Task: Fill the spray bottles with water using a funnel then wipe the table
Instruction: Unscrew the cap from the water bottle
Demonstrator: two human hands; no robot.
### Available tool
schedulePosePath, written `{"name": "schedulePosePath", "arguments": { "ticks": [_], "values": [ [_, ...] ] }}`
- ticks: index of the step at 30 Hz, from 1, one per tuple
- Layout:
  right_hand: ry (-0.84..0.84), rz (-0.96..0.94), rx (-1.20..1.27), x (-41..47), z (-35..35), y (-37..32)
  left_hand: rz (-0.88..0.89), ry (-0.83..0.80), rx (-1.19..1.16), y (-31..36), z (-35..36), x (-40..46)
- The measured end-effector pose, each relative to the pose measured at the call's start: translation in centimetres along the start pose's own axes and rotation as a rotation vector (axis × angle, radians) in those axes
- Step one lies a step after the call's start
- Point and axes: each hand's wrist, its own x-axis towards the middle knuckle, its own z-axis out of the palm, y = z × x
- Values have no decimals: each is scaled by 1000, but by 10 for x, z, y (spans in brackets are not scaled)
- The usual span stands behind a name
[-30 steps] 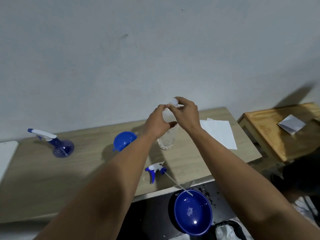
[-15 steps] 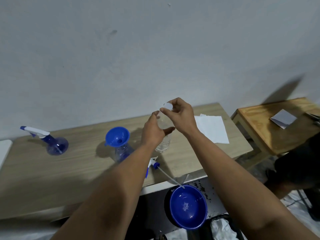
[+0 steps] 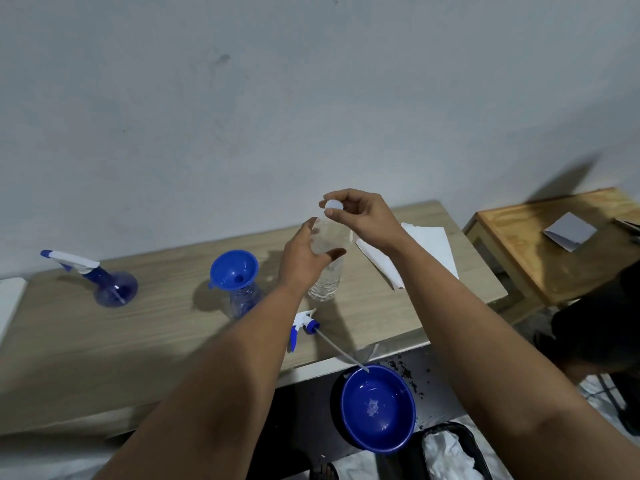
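Observation:
A clear water bottle stands on the wooden table. My left hand grips its upper body. My right hand pinches the white cap at the bottle's top. To the left, a blue funnel sits in the neck of an open spray bottle. That bottle's spray head lies on the table in front, its tube reaching past the edge. A second blue spray bottle with its head on stands at the far left.
White paper towels lie at the table's right end. A blue bowl sits below the front edge, beside a black bin with crumpled paper. A small wooden side table with a folded paper stands to the right.
The view shifted, bringing the funnel and open spray bottle into fuller sight. My hands stayed at the water bottle, the right one working at the cap.

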Motion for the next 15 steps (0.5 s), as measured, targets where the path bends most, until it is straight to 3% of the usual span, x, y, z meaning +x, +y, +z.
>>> {"name": "schedulePosePath", "arguments": {
  "ticks": [4,8,12,15],
  "values": [
    [73,-12,-41,3,4,2,35,-2,-4,-1,-2,-2],
    [-83,6,-92,7,-3,-8,69,38,-29,-9,-1,-9],
    [25,-7,-310,10,3,-13,55,26,-3,-8,-1,-7],
    [-85,-6,-270,12,-1,-13,60,6,-10,-8,-2,-6]
  ]
}}
